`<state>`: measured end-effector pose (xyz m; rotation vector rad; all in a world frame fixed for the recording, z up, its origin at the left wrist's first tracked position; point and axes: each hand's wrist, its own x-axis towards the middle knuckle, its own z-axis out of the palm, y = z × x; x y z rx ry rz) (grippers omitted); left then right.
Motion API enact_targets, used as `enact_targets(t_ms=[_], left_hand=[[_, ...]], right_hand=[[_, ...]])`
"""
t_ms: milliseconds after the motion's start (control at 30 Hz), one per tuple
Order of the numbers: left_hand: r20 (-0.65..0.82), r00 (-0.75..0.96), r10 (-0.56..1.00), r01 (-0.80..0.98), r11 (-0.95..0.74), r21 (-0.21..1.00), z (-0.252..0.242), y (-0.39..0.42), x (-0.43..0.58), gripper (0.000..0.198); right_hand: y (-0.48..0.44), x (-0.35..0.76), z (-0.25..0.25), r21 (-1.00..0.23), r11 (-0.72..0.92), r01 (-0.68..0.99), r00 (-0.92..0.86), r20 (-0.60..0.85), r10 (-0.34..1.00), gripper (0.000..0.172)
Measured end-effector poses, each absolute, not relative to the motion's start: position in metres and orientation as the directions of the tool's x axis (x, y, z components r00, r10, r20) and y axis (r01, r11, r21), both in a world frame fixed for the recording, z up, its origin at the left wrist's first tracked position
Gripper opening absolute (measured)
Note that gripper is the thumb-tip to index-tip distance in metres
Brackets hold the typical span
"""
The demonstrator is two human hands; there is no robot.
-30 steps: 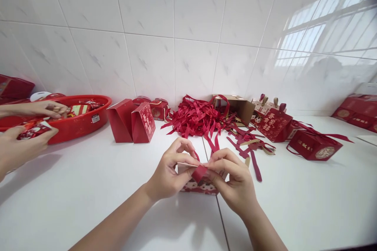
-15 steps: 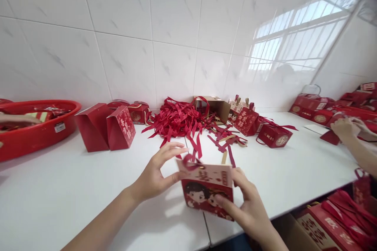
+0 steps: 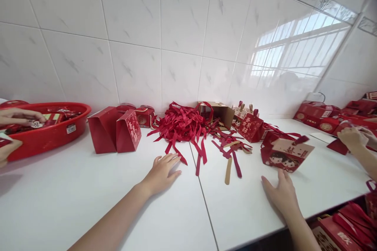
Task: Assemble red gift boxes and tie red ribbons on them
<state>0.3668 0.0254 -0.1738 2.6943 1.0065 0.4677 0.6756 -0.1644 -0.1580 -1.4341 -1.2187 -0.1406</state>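
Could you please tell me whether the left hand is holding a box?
No, the left hand is open and empty near the ribbons.

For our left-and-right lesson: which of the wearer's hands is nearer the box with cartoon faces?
Right. The right hand is just in front of the cartoon-faced box, close to its lower edge; the left hand is well to the box's left.

Co-workers' hands (image 3: pixel 352 138) are working at a white table (image 3: pixel 167 219) of ribbons (image 3: pixel 182 123) and red boxes (image 3: pixel 102 131), suggesting a packing workshop.
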Motion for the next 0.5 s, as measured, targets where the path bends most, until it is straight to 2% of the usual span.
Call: enact_targets(t_ms=[67,167,233,333,433,500], left_hand=[[0.201,0.717,0.667,0.589,-0.734,0.336,-0.177,0.026,0.37,0.059],[0.189,0.72,0.668,0.587,-0.731,0.347,-0.177,0.025,0.374,0.063],[0.141,0.727,0.672,0.6,-0.721,0.346,-0.177,0.024,0.377,0.06],[0.081,0.732,0.677,0.623,-0.713,0.322,-0.177,0.025,0.377,0.056],[0.089,0.637,0.766,0.732,-0.636,0.243,-0.178,0.036,0.368,0.058],[0.102,0.495,0.863,0.842,-0.505,0.191,-0.177,0.051,0.355,0.06]], right_hand=[[-0.151,0.664,-0.163,-0.631,0.253,0.734,0.382,0.69,0.615,0.037],[-0.125,0.644,-0.169,-0.605,0.227,0.763,0.3,0.643,0.705,0.041],[-0.1,0.629,-0.167,-0.582,0.165,0.796,0.224,0.537,0.814,0.045],[-0.053,0.612,-0.157,-0.491,0.085,0.867,0.065,0.281,0.957,0.052],[-0.016,0.611,-0.154,-0.486,-0.007,0.874,0.166,0.285,0.944,0.054],[-0.006,0.619,-0.16,-0.496,-0.084,0.864,0.259,0.294,0.92,0.052]])
